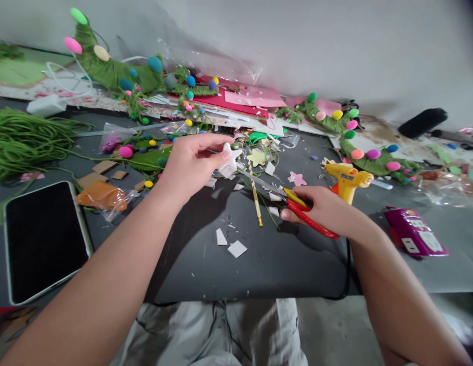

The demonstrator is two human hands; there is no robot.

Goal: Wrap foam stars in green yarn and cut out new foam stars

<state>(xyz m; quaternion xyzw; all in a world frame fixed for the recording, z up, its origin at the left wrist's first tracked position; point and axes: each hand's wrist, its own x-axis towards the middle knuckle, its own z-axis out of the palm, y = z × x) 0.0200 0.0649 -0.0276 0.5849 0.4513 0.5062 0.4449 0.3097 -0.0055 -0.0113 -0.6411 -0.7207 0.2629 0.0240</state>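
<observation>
Between the thumb and fingers of my left hand (196,165) is a white star (229,158), held up over the middle of the table. My right hand (322,206) grips the red and yellow handles of a pair of scissors (297,203). The blades point left toward the star, their tips close to its lower edge; I cannot tell whether they touch it. Below lie a pencil (257,203), a pale yellow flower cutout (257,157) and white scraps (237,248). A pink star cutout (297,178) rests near the scissors.
A yellow glue gun (347,179) stands just beyond my right hand, its black cord running to the front edge. On the left are a tablet (46,239), an orange lump in plastic (102,196) and green yarn (26,142). Green yarn-wrapped crescents (114,71) with colored balls line the back.
</observation>
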